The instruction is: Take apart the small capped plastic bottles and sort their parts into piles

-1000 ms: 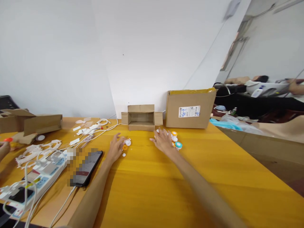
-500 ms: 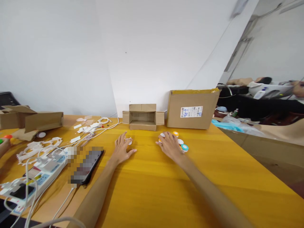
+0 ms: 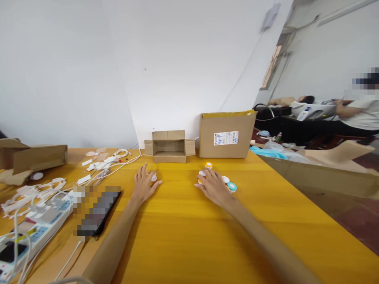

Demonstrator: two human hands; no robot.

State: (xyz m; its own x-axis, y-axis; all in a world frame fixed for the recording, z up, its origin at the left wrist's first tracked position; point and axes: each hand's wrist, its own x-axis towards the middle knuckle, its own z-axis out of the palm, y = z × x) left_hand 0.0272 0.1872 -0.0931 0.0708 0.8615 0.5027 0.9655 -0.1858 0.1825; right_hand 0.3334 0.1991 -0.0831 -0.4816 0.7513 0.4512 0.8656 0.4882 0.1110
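My left hand (image 3: 143,186) rests low over the table, fingers spread and thumb held out. Beside its fingertips, partly covered by them, is a small round white-and-orange thing (image 3: 153,178). My right hand (image 3: 215,187) lies over a group of small round tubs with its fingers apart. Around it show a teal-rimmed tub (image 3: 232,186), a white-topped tub (image 3: 225,179), and another white-topped one (image 3: 201,173) at the fingertips. An orange-rimmed tub (image 3: 209,165) stands just beyond the fingers. What lies under the palm is hidden.
An opened cardboard box (image 3: 170,159) faces me at the wall, beside a larger closed carton (image 3: 226,146). To the left are a phone (image 3: 102,211), a power strip (image 3: 44,230) with cables, and another open box (image 3: 41,157). A person (image 3: 361,112) sits far right.
The view has turned right, bringing a seated person into sight. Relative to the table, my right hand and several tubs have shifted right, while the orange-rimmed tub stayed. My left hand is barely changed.
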